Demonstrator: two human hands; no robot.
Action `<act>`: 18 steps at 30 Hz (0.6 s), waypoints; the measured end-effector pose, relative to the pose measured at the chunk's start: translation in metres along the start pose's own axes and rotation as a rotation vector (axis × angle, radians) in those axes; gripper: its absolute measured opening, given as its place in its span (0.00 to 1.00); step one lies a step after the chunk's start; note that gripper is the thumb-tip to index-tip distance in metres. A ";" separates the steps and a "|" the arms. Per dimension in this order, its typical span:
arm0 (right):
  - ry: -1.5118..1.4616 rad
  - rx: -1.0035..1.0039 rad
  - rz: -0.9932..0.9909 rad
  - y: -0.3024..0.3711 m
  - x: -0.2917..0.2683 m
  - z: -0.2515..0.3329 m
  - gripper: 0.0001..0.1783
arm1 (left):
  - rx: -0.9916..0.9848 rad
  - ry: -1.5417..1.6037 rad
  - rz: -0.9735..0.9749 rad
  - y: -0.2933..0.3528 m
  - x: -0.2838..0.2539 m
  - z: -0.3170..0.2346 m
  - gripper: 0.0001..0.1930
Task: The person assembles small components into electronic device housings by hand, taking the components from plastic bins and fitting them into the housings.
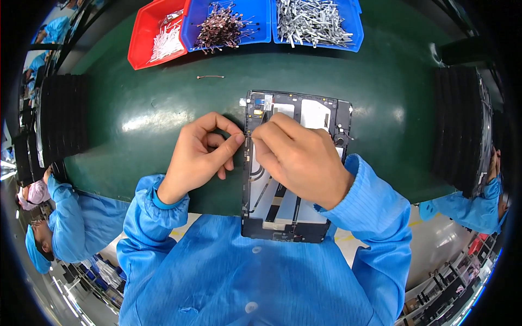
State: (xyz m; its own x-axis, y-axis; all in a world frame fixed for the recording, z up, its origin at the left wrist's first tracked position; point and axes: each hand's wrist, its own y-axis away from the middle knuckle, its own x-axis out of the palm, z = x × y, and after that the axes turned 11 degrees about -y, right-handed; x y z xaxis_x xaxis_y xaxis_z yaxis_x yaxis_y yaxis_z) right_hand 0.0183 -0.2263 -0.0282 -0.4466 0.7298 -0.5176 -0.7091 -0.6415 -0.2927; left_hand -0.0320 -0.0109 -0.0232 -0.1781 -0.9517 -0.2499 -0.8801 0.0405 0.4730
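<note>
An opened tablet housing (262,204), black-framed with light inner panels and dark ribbon strips, lies upright before me, its near end reaching over the table edge. My left hand (202,155) is beside its left edge, thumb and forefinger pinched together there. Over the upper middle of the housing is my right hand (302,157), its fingers closed and their tips meeting the same left edge. Something thin seems to lie between the two pinches, too small to name. A short thin cable (211,76) with small ends rests on the green table beyond my left hand.
Along the far edge stand a red bin (142,46) of white strips, a blue bin (265,35) of brown cables and another blue bin (348,44) of silvery strips. Black stacks (64,119) (459,127) flank the green table (136,103). Blue-clad people sit at both sides.
</note>
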 end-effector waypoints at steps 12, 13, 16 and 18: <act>-0.020 -0.007 -0.005 0.001 0.001 -0.002 0.07 | -0.006 0.004 0.014 -0.005 -0.003 -0.002 0.07; -0.024 -0.006 -0.005 0.001 0.001 -0.002 0.07 | -0.014 0.017 0.049 -0.007 -0.006 -0.004 0.07; -0.026 0.005 0.004 0.000 0.000 -0.001 0.07 | -0.036 0.008 0.113 -0.012 -0.013 -0.009 0.06; -0.018 0.001 -0.004 0.000 0.001 -0.001 0.07 | -0.051 -0.014 0.141 -0.013 -0.014 -0.011 0.05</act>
State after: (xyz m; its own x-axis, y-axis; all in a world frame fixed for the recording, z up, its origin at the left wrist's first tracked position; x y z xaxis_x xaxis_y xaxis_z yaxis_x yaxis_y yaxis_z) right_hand 0.0179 -0.2256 -0.0295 -0.4534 0.7366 -0.5019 -0.7113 -0.6383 -0.2942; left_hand -0.0134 -0.0011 -0.0161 -0.3052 -0.9332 -0.1899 -0.8226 0.1579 0.5462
